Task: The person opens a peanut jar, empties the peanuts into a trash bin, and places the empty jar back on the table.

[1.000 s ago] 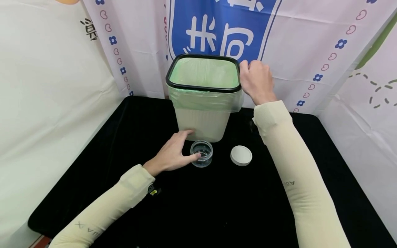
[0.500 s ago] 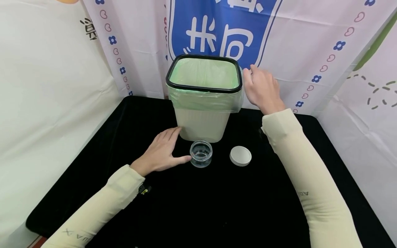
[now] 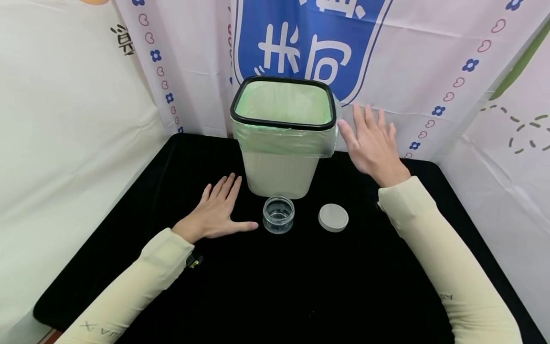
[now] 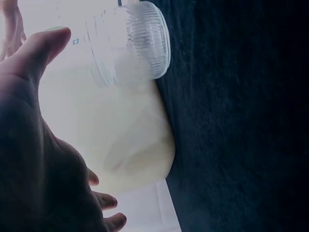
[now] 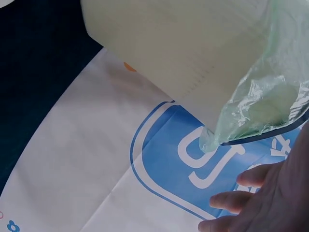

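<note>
A cream trash can [image 3: 279, 174] with a black rim [image 3: 283, 125] stands at the back of the black table, lined with a thin green bag [image 3: 283, 141] folded over its edge. In front of it sits an open clear glass jar [image 3: 278, 224]. A round white lid [image 3: 333, 217] lies to the jar's right. My left hand [image 3: 212, 210] has its fingers spread and holds nothing; its thumb points at the jar, slightly apart. My right hand [image 3: 375, 145], fingers spread, is beside the can's right rim; whether the thumb touches the bag is unclear.
The black tabletop [image 3: 266, 282] extends toward me. A white curtain with a blue printed sign [image 3: 296, 43] hangs right behind the can, and white cloth walls [image 3: 73, 119] stand at both sides.
My left hand has drawn back leftward from the jar. My right hand has come away from the can's rim, moving right and down, and its fingers have uncurled.
</note>
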Demonstrator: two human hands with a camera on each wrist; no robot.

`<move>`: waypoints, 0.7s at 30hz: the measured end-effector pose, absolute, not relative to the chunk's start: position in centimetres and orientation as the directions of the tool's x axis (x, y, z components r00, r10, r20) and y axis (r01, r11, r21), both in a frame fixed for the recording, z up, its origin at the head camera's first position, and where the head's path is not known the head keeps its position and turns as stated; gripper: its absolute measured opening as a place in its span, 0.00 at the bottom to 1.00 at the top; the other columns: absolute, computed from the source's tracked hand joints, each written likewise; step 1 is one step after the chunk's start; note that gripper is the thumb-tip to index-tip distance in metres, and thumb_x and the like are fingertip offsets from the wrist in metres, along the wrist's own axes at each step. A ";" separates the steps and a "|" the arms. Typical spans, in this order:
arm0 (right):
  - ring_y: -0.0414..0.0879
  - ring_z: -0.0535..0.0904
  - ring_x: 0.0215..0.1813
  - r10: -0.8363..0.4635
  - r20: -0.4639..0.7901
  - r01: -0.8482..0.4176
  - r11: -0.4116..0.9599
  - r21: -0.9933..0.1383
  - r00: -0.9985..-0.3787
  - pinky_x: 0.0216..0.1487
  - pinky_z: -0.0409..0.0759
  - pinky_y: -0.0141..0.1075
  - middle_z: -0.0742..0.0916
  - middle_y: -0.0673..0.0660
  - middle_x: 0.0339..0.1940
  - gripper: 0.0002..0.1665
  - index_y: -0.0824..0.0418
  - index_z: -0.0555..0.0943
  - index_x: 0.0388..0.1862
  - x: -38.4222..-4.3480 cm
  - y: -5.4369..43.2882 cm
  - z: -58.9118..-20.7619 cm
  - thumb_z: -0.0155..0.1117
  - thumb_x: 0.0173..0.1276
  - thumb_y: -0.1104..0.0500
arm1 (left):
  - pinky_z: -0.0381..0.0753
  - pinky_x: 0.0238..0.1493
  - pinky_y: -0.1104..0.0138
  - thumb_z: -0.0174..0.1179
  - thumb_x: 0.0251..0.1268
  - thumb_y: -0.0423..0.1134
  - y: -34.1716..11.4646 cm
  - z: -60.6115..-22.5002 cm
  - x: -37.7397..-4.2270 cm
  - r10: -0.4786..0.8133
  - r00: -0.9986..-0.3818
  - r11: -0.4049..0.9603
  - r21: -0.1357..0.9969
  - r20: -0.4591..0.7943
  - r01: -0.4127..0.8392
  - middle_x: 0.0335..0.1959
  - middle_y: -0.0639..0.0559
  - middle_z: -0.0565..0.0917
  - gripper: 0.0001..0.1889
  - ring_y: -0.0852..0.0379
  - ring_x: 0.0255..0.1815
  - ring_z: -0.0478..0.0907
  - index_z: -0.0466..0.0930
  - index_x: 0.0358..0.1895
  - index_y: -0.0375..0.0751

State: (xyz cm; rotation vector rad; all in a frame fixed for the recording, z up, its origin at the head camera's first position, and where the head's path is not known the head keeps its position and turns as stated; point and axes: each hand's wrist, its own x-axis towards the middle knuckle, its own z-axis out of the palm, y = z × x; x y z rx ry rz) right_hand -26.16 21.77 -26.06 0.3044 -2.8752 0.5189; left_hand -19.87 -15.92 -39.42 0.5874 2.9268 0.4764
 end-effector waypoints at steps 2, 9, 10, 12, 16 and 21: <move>0.70 0.30 0.88 -0.168 0.241 -0.239 0.921 -0.306 -0.956 0.82 0.31 0.74 0.44 0.62 0.91 0.50 0.49 0.38 0.90 -25.7 22.1 -26.5 0.20 0.80 0.24 | 0.34 0.82 0.30 0.58 0.59 0.81 -16.1 -39.5 -19.9 0.388 -0.920 0.878 0.324 -0.050 0.353 0.89 0.37 0.35 0.69 0.33 0.89 0.35 0.32 0.88 0.43; 0.74 0.28 0.87 -0.175 0.225 -0.231 0.939 -0.254 -0.959 0.79 0.32 0.78 0.44 0.65 0.90 0.51 0.49 0.37 0.90 -24.3 23.0 -28.4 0.22 0.80 0.23 | 0.29 0.80 0.27 0.57 0.58 0.83 -16.8 -39.6 -20.0 0.355 -0.932 0.892 0.325 -0.075 0.314 0.89 0.37 0.33 0.69 0.31 0.89 0.32 0.31 0.88 0.44; 0.74 0.28 0.87 -0.175 0.218 -0.228 0.941 -0.251 -0.960 0.79 0.32 0.78 0.44 0.65 0.90 0.52 0.49 0.37 0.90 -24.2 23.1 -28.7 0.22 0.80 0.22 | 0.28 0.80 0.27 0.57 0.57 0.83 -16.8 -39.5 -20.1 0.348 -0.934 0.896 0.320 -0.079 0.307 0.89 0.37 0.32 0.69 0.31 0.89 0.31 0.31 0.88 0.45; 0.75 0.28 0.87 -0.173 0.203 -0.221 0.943 -0.248 -0.964 0.78 0.31 0.79 0.44 0.66 0.90 0.53 0.50 0.37 0.90 -23.9 23.3 -29.3 0.23 0.79 0.21 | 0.27 0.79 0.27 0.56 0.58 0.83 -16.9 -39.4 -20.1 0.338 -0.937 0.902 0.314 -0.086 0.296 0.89 0.38 0.32 0.68 0.32 0.89 0.31 0.31 0.88 0.45; 0.77 0.28 0.86 -0.168 0.157 -0.203 0.950 -0.239 -0.973 0.76 0.29 0.81 0.43 0.67 0.90 0.55 0.50 0.36 0.90 -23.4 23.7 -30.4 0.24 0.77 0.19 | 0.26 0.79 0.26 0.53 0.60 0.84 -16.9 -39.4 -20.0 0.322 -0.941 0.911 0.303 -0.104 0.279 0.89 0.39 0.30 0.67 0.33 0.89 0.29 0.29 0.88 0.46; 0.79 0.26 0.85 -0.168 0.093 -0.186 0.955 -0.230 -0.981 0.74 0.28 0.83 0.40 0.67 0.90 0.58 0.49 0.33 0.90 -22.9 24.4 -31.6 0.27 0.76 0.17 | 0.23 0.78 0.26 0.54 0.58 0.85 -16.8 -39.6 -19.7 0.311 -0.943 0.913 0.314 -0.121 0.261 0.88 0.39 0.28 0.68 0.33 0.89 0.27 0.29 0.88 0.48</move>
